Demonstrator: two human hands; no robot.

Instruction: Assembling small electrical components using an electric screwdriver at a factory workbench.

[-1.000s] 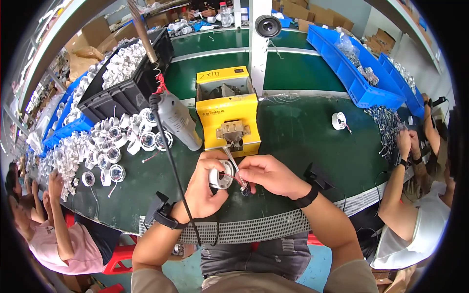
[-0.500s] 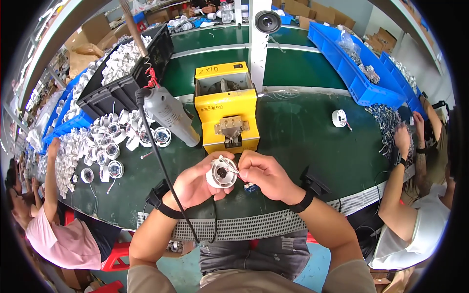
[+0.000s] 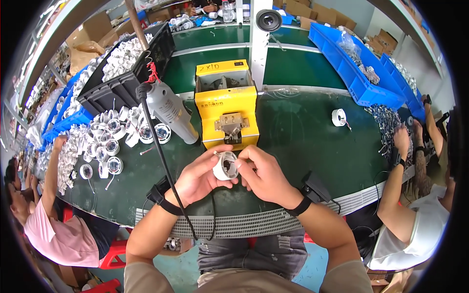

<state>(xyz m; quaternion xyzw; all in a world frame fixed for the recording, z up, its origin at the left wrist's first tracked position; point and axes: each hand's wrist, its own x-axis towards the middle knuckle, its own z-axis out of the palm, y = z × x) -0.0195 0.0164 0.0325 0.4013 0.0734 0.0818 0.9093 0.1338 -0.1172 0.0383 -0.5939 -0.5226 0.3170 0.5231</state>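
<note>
Over the near part of the green workbench point(image 3: 298, 141), I hold a small white round plastic housing point(image 3: 220, 173) with dark parts inside its opening. My left hand point(image 3: 195, 177) is closed around its left side and underside. At the right rim, the bent thumb and fingers of my right hand point(image 3: 266, 173) grip the housing. Part of the rim is hidden behind those fingers. Just beyond my hands stands a yellow machine point(image 3: 224, 105) with a metal block on its front.
A grey electric screwdriver point(image 3: 171, 111) hangs at the left, its black cable crossing my left wrist. Several white housings point(image 3: 115, 166) lie beyond it, near a black crate point(image 3: 124, 83). Blue bins point(image 3: 356, 83) and wire bundles point(image 3: 383, 129) are at right. Co-workers reach in from both sides.
The housing has tilted and shifted slightly right and away from me. My right fingers have moved from the wires over its opening to its right rim. The small blue part below no longer shows.
</note>
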